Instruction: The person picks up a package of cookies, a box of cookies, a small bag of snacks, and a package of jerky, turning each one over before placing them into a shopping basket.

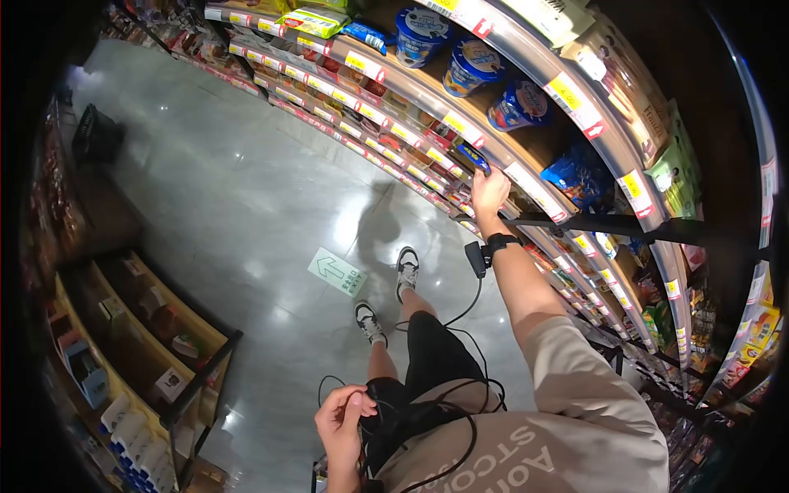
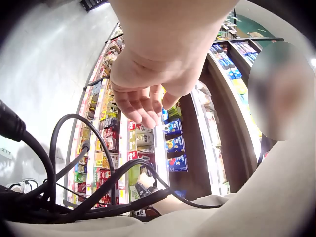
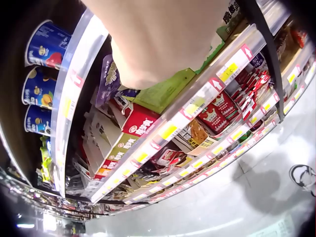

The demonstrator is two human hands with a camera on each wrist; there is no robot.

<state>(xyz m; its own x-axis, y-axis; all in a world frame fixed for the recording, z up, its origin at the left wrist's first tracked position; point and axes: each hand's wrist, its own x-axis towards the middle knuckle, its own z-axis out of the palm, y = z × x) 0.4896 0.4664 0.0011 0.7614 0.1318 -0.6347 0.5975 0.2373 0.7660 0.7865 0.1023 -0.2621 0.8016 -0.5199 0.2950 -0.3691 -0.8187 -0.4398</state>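
Note:
In the head view my right hand (image 1: 491,193) reaches to the shelf edge and pinches a small dark-blue packet with yellow lettering (image 1: 473,157). The right wrist view shows a purple packet (image 3: 108,79) beside that hand (image 3: 158,44), whose fingertips are hidden. Just below sit open boxes of snacks (image 3: 140,120) and a green box flap (image 3: 165,93). My left hand (image 1: 342,421) hangs in front of my body, fingers loosely bent and holding nothing. From the left wrist camera, the same hand (image 2: 145,94) overlaps the shelves behind it.
Blue cups (image 1: 516,104) and a blue snack bag (image 1: 579,177) stand on the shelf above the right hand. Black cables (image 1: 468,329) loop from the right wrist to my waist. Behind on the left is a wooden shelf unit (image 1: 218,349). A green arrow sign (image 1: 337,272) marks the floor.

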